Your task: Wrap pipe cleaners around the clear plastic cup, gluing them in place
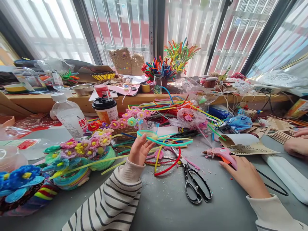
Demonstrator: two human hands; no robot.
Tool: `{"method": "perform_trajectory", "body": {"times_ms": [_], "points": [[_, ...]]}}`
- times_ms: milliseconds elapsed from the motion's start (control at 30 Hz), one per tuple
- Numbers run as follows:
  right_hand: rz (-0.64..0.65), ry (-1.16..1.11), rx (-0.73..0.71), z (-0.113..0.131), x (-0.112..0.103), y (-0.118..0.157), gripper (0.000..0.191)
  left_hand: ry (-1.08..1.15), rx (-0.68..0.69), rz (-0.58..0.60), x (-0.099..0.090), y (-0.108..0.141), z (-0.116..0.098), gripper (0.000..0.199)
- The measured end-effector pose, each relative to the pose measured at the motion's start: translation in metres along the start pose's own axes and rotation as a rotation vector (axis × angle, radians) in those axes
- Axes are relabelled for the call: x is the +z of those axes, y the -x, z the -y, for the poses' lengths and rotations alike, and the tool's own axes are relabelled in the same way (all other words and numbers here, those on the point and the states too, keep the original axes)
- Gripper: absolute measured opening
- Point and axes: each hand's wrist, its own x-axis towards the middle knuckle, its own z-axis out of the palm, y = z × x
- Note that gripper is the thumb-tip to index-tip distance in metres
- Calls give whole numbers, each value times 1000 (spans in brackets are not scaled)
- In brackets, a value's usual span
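My left hand (pixel 141 149), in a striped sleeve, grips a small clear plastic cup (pixel 149 127) between thumb and fingers. A turquoise pipe cleaner (pixel 168 143) runs along the cup and stretches out to the right. On the right, my right hand (pixel 245 173) is closed around the handle of a pink glue gun (pixel 218 152) with an orange trigger; its nozzle points left, low over the table. Between the hands lie black-handled scissors (pixel 196 183), their blades partly under pipe cleaners. A red pipe cleaner (pixel 174 165) curves beside them.
Pipe-cleaner flower baskets (pixel 102 157) crowd the left, near a water bottle (pixel 68 115) and a lidded coffee cup (pixel 106 110). Loose pipe cleaners heap behind. Another person's hand (pixel 295 144) rests at the right edge, above a white bar-shaped object (pixel 286 176). Printed cardboard (pixel 252 147) lies nearby.
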Motion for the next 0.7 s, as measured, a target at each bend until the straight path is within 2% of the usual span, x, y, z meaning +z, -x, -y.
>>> {"method": "perform_trajectory", "body": {"times_ms": [100,233,333,433,567,700], "points": [[37,-13,21,2,-2,0,55,-5,6,-34,3,1,-1,34],[24,-68,87,5,-7,4,56,-18,3,-57,6,3,-1,32],[24,-102,98,10,-12,6,60,-24,-1,-56,7,3,-1,31],[86,-168,92,11,-20,4,67,-13,4,-63,7,3,-1,29],[261,-333,175,-4,-34,-2,60,6,-5,-74,8,3,-1,29],[220,-357,224,-26,-39,-1,48,15,-7,-83,11,5,-2,29]]}}
